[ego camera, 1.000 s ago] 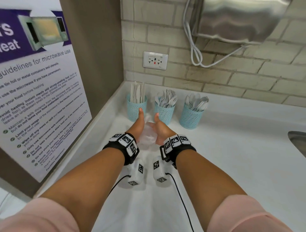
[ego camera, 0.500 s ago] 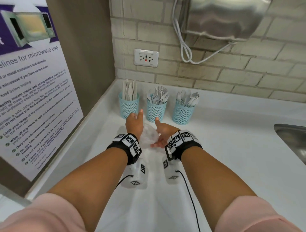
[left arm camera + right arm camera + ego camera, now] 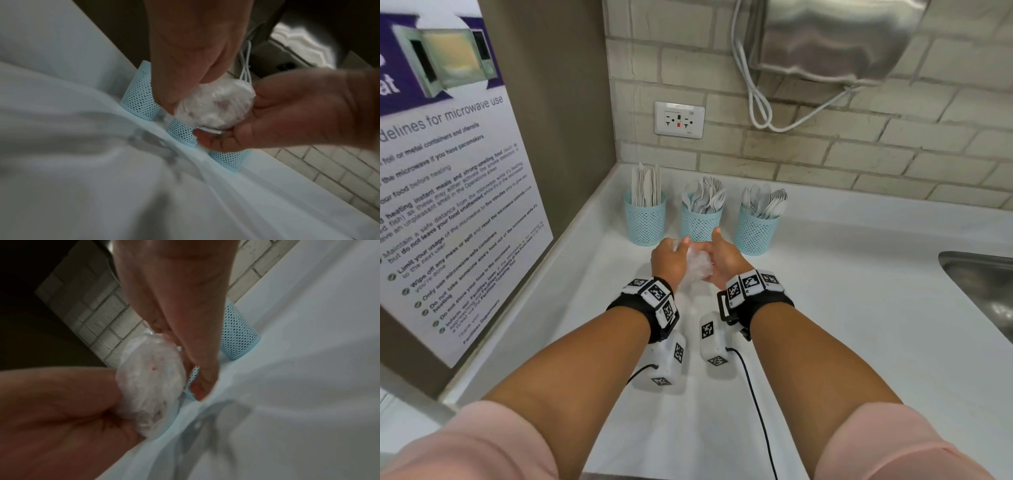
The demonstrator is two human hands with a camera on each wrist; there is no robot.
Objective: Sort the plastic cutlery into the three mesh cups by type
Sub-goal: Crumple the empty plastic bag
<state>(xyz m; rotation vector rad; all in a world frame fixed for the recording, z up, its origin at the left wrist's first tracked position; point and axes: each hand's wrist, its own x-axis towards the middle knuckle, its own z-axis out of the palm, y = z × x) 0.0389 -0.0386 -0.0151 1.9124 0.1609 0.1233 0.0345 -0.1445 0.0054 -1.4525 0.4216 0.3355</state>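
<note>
Item: crumpled clear plastic wrap (image 3: 698,269), balled between both hands above the white counter (image 3: 859,308), just in front of the middle cup. Left hand (image 3: 667,262): fingers curled onto the ball's left side, thumb up. Right hand (image 3: 724,262): palm cupped under and against the ball's right side, fingers partly bent round it, thumb raised. Three turquoise mesh cups stand in a row at the back wall, apart from one another: left cup (image 3: 644,219) holding flat upright pieces, apparently knives; middle cup (image 3: 701,221) holding what look like forks; right cup (image 3: 756,228) holding spoons. No loose cutlery shows on the counter, so the sorting appears finished and the step in hand is likely compacting leftover wrapping. Handling note: thin film springs back, so press from both sides evenly and keep one hand closed round it before the other lets go. Keep the hands low and short of the cups; a knock to the middle cup could tip its handles-down load. Whether anything is inside the ball cannot be told.
</note>
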